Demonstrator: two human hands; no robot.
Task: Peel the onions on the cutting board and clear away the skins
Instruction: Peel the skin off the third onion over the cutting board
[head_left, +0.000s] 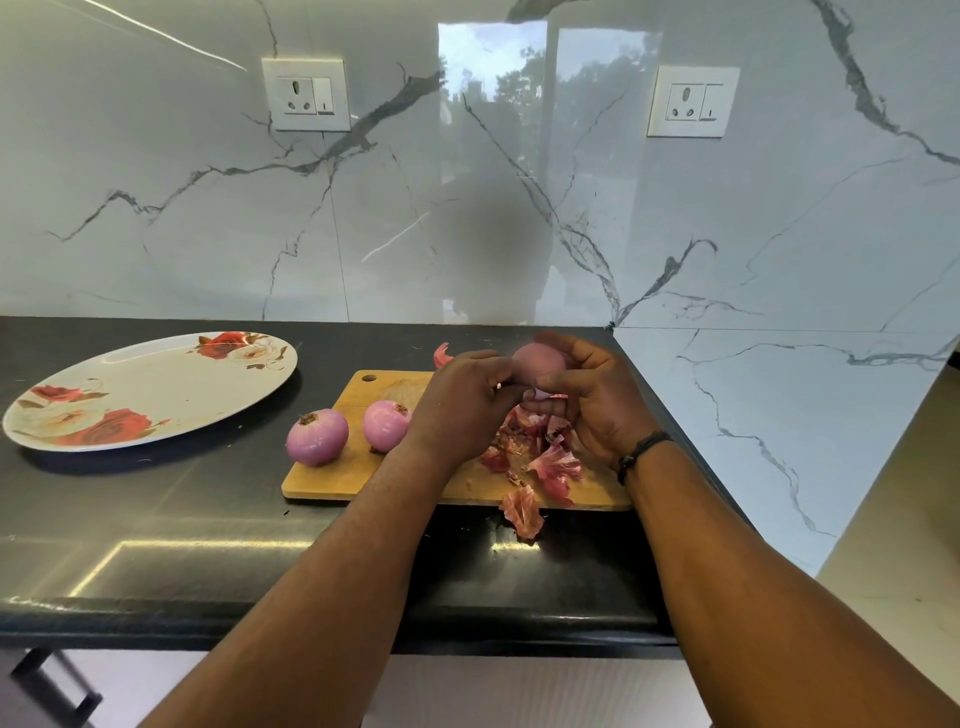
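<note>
Head view, centre of the frame: peeling in hand, apparently on the third round purple onion (537, 361), held up above the far edge of the rectangular wooden cutting board (332, 473). Right hand (597, 400) cupped round that onion from the right, fingers curled over its top, thumb underneath. Left hand (465, 402) closed against the onion's lower left side, fingertips pinching at something there, most likely a strip of skin, though the pinch itself hidden by the knuckles. Both forearms reaching in from the bottom of the frame, wrists lifted off the board; dark wristband (641, 452) on the right wrist.

Left of the hands, two peeled pale purple onions (317, 436) (385, 425) resting on the board, near each other. Below the hands, loose pile of reddish papery skins (556, 462) on the board's right part, one piece (522, 512) spilled over the near edge onto the black stone counter (156, 519).

Next move, by judgement: pulling the pinched skin free, setting the onion down, then gathering the skins. Oval floral plate (156, 389) at left, a possible place for something.
</note>
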